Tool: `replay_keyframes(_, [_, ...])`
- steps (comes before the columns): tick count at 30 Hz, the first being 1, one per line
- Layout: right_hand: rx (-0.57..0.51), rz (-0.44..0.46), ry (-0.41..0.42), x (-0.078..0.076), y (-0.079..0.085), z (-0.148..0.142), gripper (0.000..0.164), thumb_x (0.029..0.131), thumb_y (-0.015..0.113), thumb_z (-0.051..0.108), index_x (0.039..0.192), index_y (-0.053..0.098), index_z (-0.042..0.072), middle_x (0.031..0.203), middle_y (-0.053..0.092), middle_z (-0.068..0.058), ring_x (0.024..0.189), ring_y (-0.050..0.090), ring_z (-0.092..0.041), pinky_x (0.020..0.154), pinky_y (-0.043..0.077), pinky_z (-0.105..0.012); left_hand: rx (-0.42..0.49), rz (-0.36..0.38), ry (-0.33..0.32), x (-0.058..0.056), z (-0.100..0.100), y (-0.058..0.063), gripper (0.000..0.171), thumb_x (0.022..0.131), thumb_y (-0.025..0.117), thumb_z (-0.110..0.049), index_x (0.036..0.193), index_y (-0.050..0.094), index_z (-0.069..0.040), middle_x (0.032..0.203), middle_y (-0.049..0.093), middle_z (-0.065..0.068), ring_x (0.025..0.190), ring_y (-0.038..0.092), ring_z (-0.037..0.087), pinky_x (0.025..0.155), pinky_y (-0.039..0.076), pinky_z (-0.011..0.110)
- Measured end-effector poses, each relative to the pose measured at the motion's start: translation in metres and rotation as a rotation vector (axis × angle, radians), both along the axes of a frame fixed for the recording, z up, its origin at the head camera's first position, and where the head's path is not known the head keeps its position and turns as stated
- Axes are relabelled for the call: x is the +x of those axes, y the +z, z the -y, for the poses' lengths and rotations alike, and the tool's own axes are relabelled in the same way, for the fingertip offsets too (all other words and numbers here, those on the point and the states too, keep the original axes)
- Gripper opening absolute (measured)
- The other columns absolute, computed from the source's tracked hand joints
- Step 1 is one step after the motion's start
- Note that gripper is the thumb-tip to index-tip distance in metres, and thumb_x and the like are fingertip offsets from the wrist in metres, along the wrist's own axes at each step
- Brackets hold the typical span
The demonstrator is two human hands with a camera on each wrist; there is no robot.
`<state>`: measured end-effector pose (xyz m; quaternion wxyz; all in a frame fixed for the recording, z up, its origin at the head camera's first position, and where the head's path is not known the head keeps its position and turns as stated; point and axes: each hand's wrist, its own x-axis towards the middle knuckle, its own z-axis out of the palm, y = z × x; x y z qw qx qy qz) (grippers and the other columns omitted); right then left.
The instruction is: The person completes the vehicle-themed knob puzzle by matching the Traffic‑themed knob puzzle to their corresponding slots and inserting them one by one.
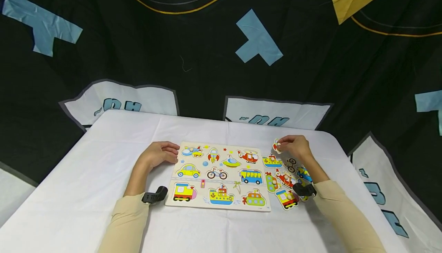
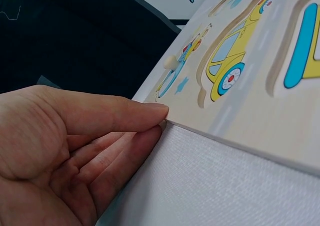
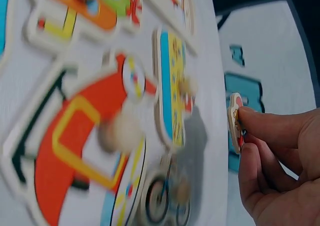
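Note:
My left hand (image 1: 160, 154) is at the upper left edge of a wooden puzzle board (image 1: 202, 160); in the left wrist view its thumb and a finger pinch that edge. A plane piece (image 2: 180, 69) with a round knob sits in the board near this hand. My right hand (image 1: 297, 145) is raised beyond the board's upper right corner. Between thumb and fingers it pinches a small red-and-white puzzle piece (image 3: 235, 121), seen nearly edge-on, its picture partly hidden. Below that hand lie a boat piece (image 1: 272, 161), a bicycle piece (image 1: 291, 165) and a helicopter piece (image 1: 286, 178).
Further loose pieces lie right of the board: a submarine (image 1: 271, 183), a train (image 1: 287, 199) and a blue-and-yellow piece (image 1: 304, 173) partly under the right forearm. A white cloth (image 1: 197, 230) covers the table. Behind hangs a dark backdrop (image 1: 193, 53).

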<state>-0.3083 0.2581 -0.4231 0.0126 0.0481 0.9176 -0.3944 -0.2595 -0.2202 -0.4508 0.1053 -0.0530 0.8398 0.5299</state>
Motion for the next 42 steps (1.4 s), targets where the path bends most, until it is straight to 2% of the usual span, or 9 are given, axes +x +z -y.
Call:
replay_keyframes(15, [-0.073,-0.043,0.13,0.001,0.008,0.07,0.019,0.084,0.082,0.017,0.099,0.076,0.006,0.09,0.076,-0.007,0.083,0.069,-0.019,0.074,0.049,-0.029,-0.018,-0.004,0.001,-0.001,0.001,-0.002,0.052,0.077,0.082,-0.005,0.126,0.066,-0.002,0.103,0.073,0.009,0.089,0.065,0.017,0.077,0.051,0.024])
replay_keyframes(27, [-0.064,-0.075,0.208,0.007,0.009,0.126,0.014,0.081,0.084,0.017,0.091,0.078,0.01,0.081,0.073,-0.003,0.076,0.064,-0.017,0.069,0.048,-0.028,-0.002,0.003,-0.001,0.0,0.0,0.0,0.052,0.076,0.082,-0.005,0.126,0.066,-0.001,0.102,0.072,0.01,0.088,0.064,0.016,0.075,0.052,0.023])
replay_keyframes(34, [-0.082,-0.039,0.234,0.011,0.003,0.155,0.012,0.08,0.085,0.015,0.089,0.078,0.011,0.077,0.072,-0.001,0.072,0.062,-0.015,0.065,0.046,-0.027,-0.003,-0.003,0.004,-0.001,-0.001,0.0,0.053,0.076,0.082,-0.005,0.126,0.066,-0.001,0.103,0.072,0.01,0.088,0.064,0.016,0.076,0.051,0.023])
replay_keyframes(42, [-0.11,-0.019,0.275,0.015,-0.007,0.178,0.011,0.081,0.085,0.015,0.089,0.078,0.011,0.078,0.072,0.0,0.073,0.062,-0.015,0.069,0.046,-0.027,-0.016,0.002,0.016,-0.002,-0.001,0.0,0.052,0.076,0.082,-0.006,0.126,0.066,-0.003,0.101,0.073,0.007,0.089,0.065,0.017,0.077,0.051,0.023])
